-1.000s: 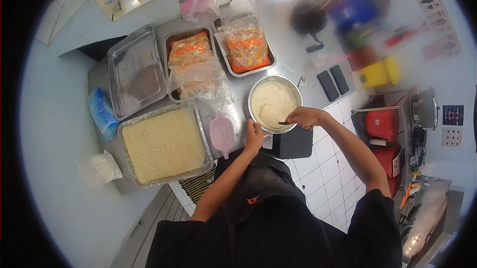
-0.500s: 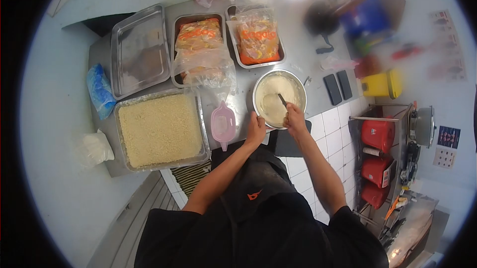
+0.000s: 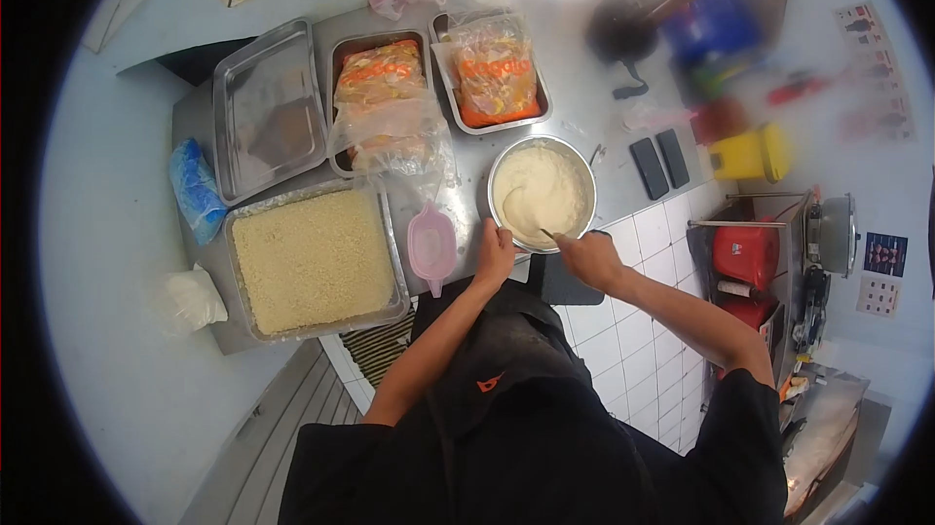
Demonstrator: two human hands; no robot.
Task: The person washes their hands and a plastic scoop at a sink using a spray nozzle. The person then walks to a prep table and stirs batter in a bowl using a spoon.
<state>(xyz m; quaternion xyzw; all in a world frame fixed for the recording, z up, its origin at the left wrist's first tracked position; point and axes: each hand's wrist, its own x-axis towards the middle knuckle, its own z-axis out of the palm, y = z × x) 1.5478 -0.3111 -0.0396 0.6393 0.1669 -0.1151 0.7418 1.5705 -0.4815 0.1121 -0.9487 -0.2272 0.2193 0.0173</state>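
Observation:
A round metal bowl (image 3: 591, 196) stands near the table's front edge, holding a thick, cream-coloured batter (image 3: 538, 179) with swirl marks. My left hand (image 3: 496, 250) grips the bowl's near left rim, thumb on top. At the near right side, my right hand (image 3: 587, 260) is closed round the dark handle of a stirring utensil (image 3: 548, 234). Its working end is sunk in the batter, so its kind cannot be made out. Left of the bowl lies a pink plastic scoop-like cup (image 3: 431, 243). Further left is a metal tray of pale crumbs (image 3: 312, 257).
Behind are two metal trays with bagged, orange-seasoned food (image 3: 385, 72) (image 3: 497, 77) and an upturned-edge bare tray (image 3: 268, 116). A blue bag (image 3: 198, 189) lies far left. Two dark phone-like slabs (image 3: 649, 168) lie to the right. A rack with red containers (image 3: 745, 254) stands beyond.
My right hand has swung toward the near right rim, its elbow moving outward, and the utensil now lies lower across the batter. My left hand still holds the bowl. The view has shifted slightly.

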